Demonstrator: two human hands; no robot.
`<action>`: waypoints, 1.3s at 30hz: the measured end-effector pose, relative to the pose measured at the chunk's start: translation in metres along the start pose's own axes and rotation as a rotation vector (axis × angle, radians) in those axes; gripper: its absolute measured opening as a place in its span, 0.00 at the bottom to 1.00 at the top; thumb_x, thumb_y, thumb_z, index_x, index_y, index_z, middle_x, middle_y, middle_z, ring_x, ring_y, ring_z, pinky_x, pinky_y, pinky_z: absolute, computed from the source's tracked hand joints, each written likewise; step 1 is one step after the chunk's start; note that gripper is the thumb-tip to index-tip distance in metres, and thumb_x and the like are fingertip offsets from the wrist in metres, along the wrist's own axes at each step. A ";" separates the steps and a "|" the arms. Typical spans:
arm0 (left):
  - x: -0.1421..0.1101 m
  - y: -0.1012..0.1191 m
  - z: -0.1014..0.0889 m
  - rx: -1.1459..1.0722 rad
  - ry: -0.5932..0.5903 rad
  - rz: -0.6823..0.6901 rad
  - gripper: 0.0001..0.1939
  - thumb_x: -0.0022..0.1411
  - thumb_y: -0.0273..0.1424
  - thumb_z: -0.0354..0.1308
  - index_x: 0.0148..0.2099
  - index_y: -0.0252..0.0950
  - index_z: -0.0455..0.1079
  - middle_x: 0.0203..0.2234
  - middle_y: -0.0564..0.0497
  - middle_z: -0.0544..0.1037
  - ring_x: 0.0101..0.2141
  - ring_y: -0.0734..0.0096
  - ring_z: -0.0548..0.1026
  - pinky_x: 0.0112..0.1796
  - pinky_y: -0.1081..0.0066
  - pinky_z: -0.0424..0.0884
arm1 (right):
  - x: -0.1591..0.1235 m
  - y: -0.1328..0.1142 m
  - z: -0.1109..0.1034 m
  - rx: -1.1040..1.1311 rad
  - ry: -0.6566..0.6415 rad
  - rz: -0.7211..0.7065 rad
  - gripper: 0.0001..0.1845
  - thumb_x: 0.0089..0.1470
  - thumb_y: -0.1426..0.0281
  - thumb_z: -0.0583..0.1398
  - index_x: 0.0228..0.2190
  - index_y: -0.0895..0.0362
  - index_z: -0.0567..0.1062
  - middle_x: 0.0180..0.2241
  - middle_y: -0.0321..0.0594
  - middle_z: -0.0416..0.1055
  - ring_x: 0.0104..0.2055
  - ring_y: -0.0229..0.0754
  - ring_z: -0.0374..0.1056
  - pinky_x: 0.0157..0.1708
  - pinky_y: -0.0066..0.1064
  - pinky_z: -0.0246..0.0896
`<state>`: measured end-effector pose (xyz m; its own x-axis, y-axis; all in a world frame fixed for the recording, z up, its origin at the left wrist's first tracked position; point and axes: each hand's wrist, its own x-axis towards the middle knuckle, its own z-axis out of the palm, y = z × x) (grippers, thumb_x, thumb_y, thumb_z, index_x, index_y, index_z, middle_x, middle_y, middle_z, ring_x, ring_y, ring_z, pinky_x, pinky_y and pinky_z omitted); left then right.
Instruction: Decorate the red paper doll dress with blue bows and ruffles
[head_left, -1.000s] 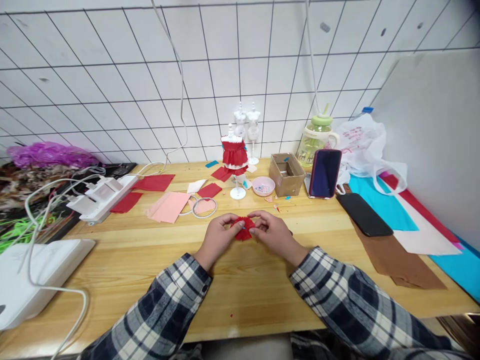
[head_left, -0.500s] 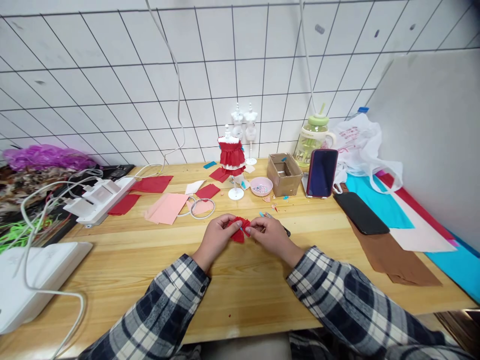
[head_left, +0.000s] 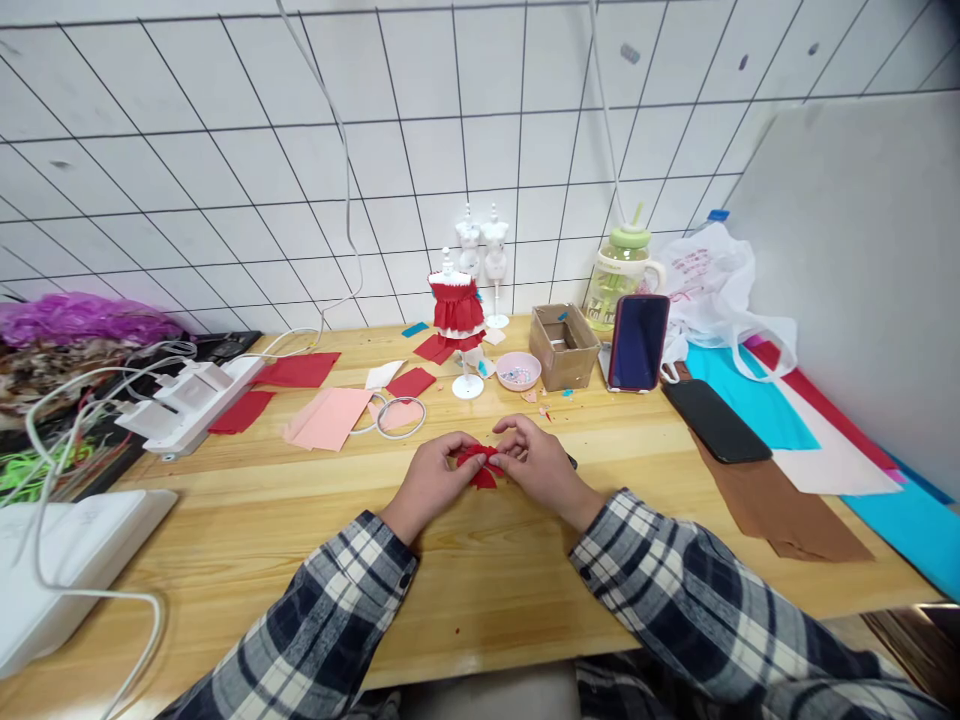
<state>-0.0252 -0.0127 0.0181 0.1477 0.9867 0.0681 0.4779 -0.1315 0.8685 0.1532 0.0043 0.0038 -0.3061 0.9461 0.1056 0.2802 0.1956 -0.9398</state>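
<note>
A small gathered piece of red cloth (head_left: 485, 478) is held just above the wooden table, between both hands. My left hand (head_left: 436, 478) pinches its left side, thumb on top. On the right side, my right hand (head_left: 541, 468) grips the same cloth with the thumb low against it and the index finger lifted. Behind the hands stands a white mini dress form (head_left: 467, 386) wearing a red ruffled dress (head_left: 457, 312) with white trim. A dark-ended tool (head_left: 573, 462) lies mostly hidden behind my right hand.
Beyond the hands are a pink bowl of beads (head_left: 519, 372), a cardboard box (head_left: 564, 347), a propped phone (head_left: 638, 343) and two rings (head_left: 401, 418). Cloth pieces (head_left: 328, 418) lie left; a black phone (head_left: 716, 420) rests on brown cloth (head_left: 787, 510) at right. A power strip (head_left: 187, 405) sits far left.
My right fingers have lifted and spread a little above the red cloth, which now looks more bunched. The whole view has shifted slightly.
</note>
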 end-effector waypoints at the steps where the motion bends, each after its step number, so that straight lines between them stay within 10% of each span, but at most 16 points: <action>1: 0.000 0.000 0.000 0.003 -0.007 0.002 0.09 0.56 0.36 0.59 0.35 0.35 0.74 0.30 0.49 0.79 0.32 0.67 0.75 0.35 0.71 0.69 | 0.000 -0.001 0.000 0.005 0.005 0.004 0.17 0.48 0.71 0.63 0.41 0.53 0.69 0.28 0.32 0.74 0.27 0.36 0.68 0.30 0.28 0.63; 39: 0.002 -0.007 0.003 -0.167 -0.004 -0.047 0.14 0.54 0.38 0.62 0.40 0.34 0.75 0.33 0.46 0.80 0.35 0.64 0.76 0.38 0.67 0.72 | 0.004 -0.001 0.000 0.017 -0.020 0.064 0.07 0.47 0.66 0.62 0.29 0.57 0.73 0.24 0.34 0.71 0.26 0.35 0.63 0.28 0.27 0.59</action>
<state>-0.0261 -0.0105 0.0108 0.1326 0.9909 0.0241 0.3339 -0.0676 0.9402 0.1517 0.0080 0.0051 -0.3066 0.9510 0.0389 0.2846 0.1306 -0.9497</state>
